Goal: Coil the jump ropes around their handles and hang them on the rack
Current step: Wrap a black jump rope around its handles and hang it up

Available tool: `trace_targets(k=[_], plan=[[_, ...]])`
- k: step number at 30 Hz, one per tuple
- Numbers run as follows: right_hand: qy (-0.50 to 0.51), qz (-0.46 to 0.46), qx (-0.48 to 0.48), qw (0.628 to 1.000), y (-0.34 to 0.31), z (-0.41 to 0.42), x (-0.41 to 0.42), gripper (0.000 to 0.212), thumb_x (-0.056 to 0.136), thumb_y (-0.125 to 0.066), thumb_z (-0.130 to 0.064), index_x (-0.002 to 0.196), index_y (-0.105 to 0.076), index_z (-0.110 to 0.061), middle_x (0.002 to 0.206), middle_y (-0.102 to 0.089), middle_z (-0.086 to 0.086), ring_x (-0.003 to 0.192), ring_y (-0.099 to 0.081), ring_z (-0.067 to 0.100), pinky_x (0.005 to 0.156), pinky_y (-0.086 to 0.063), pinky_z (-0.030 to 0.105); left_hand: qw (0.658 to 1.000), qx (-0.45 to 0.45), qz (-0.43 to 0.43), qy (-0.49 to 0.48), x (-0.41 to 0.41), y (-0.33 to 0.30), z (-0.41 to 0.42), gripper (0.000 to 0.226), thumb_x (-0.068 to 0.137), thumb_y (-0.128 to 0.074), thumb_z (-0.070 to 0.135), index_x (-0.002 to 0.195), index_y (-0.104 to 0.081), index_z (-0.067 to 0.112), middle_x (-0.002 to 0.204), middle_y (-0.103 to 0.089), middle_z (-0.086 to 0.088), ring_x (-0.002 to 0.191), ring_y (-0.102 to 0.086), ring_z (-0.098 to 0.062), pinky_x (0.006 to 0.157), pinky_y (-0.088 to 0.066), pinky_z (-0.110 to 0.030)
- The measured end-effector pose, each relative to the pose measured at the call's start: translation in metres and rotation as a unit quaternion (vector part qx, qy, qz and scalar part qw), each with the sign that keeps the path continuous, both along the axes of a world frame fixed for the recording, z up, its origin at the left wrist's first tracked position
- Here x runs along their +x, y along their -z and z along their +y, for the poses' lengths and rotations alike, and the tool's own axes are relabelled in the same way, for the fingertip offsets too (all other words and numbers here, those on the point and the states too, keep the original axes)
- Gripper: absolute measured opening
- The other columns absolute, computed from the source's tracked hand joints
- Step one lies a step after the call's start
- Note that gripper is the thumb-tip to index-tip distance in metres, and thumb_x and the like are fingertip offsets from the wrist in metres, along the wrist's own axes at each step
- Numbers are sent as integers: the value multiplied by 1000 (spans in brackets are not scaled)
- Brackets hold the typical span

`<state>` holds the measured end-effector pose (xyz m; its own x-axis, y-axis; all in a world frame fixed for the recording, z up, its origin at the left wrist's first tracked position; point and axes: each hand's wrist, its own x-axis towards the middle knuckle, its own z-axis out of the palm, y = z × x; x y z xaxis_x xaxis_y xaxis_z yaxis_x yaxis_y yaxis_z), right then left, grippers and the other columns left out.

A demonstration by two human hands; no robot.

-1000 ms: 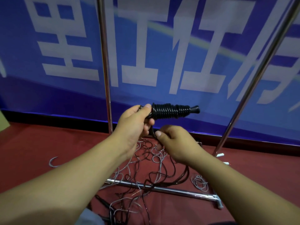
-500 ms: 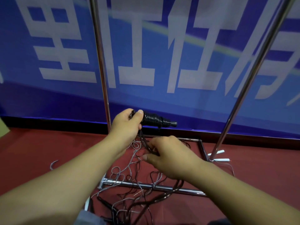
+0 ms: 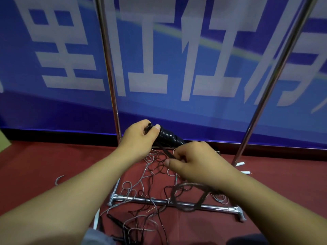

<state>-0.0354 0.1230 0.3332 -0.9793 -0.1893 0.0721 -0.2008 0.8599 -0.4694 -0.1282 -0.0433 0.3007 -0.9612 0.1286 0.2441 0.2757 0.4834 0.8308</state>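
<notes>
My left hand (image 3: 139,138) grips one end of a black jump-rope handle bundle (image 3: 168,137) with black rope coiled tightly round it. The bundle points right and away, and its far tip is hidden behind my right hand (image 3: 198,161). That hand pinches the loose black rope (image 3: 166,151) just below the coil. From there the rope trails down into a blurred loop (image 3: 191,197) over the floor. A tangle of grey and dark ropes (image 3: 141,190) lies beneath my hands.
Two chrome rack uprights (image 3: 108,68) (image 3: 276,73) rise in front of a blue banner (image 3: 177,50). The rack's base bar (image 3: 177,204) lies across the red carpet (image 3: 31,167). Black handles (image 3: 115,221) lie at the bottom. White handles (image 3: 241,163) rest by the right upright. A metal hook (image 3: 59,179) lies left.
Both hands have dropped lower with the coiled bundle. Its far tip has swung away and behind my right hand, which moved right while drawing the loose rope along.
</notes>
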Motion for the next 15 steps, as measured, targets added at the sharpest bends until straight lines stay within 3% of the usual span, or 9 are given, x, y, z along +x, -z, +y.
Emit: trace_targets(k=[2, 5, 11, 15], plan=[[13, -5, -24, 1000, -3, 1, 1, 45, 92, -65, -45, 65, -58, -10, 57, -53, 6, 48, -41, 10, 48, -34, 21, 999, -29, 17, 7, -1, 0, -1, 30, 98, -55, 41, 80, -59, 17, 67, -58, 0, 63, -53, -20, 64, -47, -39], [22, -36, -86, 995, -6, 3, 3, 43, 92, -64, -47, 70, -65, -10, 64, -67, 8, 49, -53, 9, 52, -43, 21, 998, -60, 32, 3, -2, 0, -1, 28, 97, -55, 43, 79, -59, 23, 70, -63, 0, 69, -60, -22, 70, -51, -43], [46, -172, -262, 949, -8, 2, 3, 39, 95, -65, -35, 61, -59, -17, 51, -60, 2, 39, -49, 13, 44, -40, 23, 995, -85, 50, 3, -2, -4, -3, 27, 98, -53, 44, 82, -60, 23, 76, -67, -2, 74, -63, -23, 73, -54, -47], [32, -232, -324, 916, -19, 4, 10, 41, 97, -63, -28, 59, -55, -13, 48, -56, 2, 37, -45, 13, 43, -35, 24, 993, -99, 60, -7, -3, -4, -4, 27, 98, -53, 43, 83, -59, 22, 74, -65, -1, 72, -61, -22, 71, -52, -45]])
